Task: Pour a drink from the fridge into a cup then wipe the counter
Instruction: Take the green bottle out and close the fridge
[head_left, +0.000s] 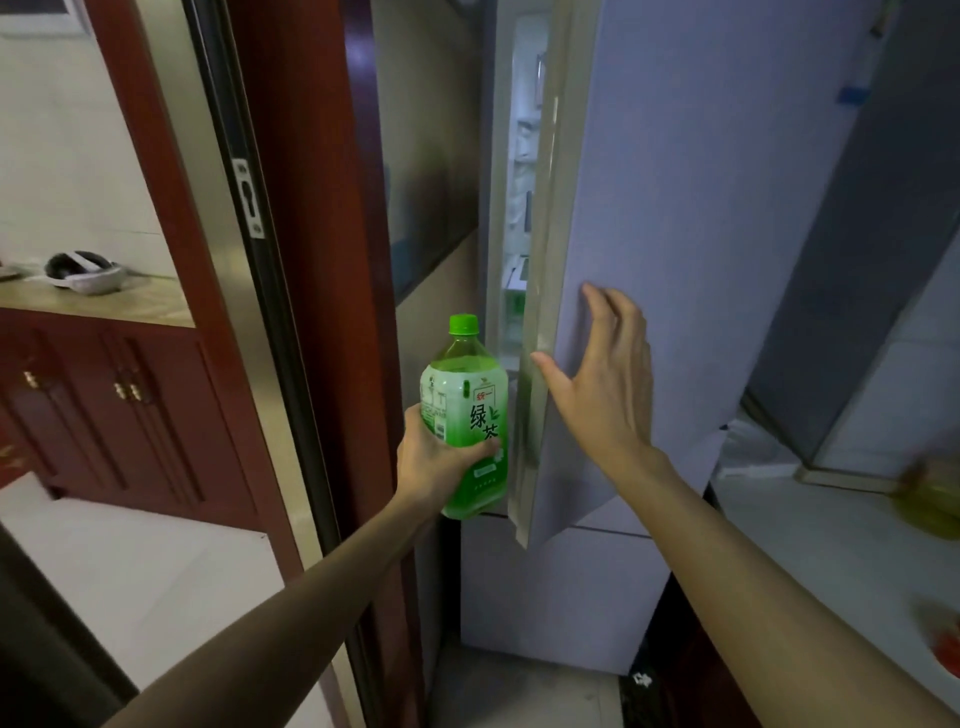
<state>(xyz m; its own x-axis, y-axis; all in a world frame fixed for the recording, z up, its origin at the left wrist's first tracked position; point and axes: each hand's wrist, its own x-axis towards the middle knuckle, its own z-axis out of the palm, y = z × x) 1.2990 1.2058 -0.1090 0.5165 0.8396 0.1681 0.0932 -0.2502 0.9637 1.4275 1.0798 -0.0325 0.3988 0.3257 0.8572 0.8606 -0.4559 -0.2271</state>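
A dim kitchen corner held a tall pale fridge (545, 597) beside a red wooden door frame (311, 260), with a white worktop (810, 530) at the right. The fridge door (701, 208) stood slightly ajar. The left hand (436, 460) gripped a capped green bottle (467, 395) upright, just before the gap. The right hand (608, 384) lay flat against the door's front near its edge, fingers straight and spread.

Dim light; red wooden door frame (311, 270); matching cabinet (130, 410); white tiled wall (62, 156)
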